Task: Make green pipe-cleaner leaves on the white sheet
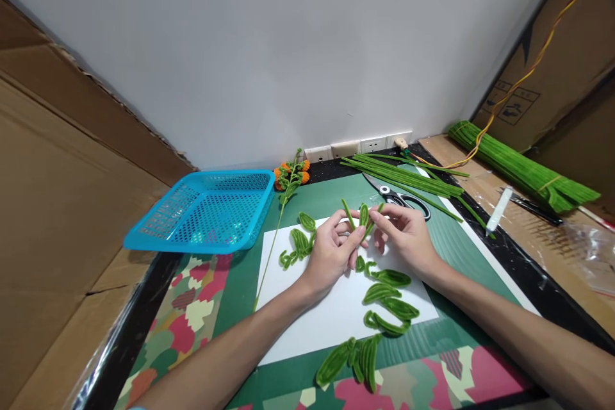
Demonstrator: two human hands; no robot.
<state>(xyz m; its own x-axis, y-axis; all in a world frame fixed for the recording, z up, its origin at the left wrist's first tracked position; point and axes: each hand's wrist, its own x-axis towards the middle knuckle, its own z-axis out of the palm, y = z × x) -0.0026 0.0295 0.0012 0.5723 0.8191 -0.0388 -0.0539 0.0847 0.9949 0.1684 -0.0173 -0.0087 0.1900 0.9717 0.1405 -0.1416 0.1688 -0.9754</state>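
Between both hands is a green pipe-cleaner leaf, its loose ends sticking up to either side. My left hand pinches it near its base with thumb and fingers. The thumb and forefinger of my right hand are closed on the stem end at its right. Below the hands, several finished-looking pipe-cleaner leaves lie on a white sheet. More leaves rest left of my left hand, and another group lies at the sheet's front edge.
A blue plastic basket stands at the left, beside an orange flower stem. Scissors and loose green pipe cleaners lie behind my right hand. A thick pipe-cleaner bundle and a white tube are at the right.
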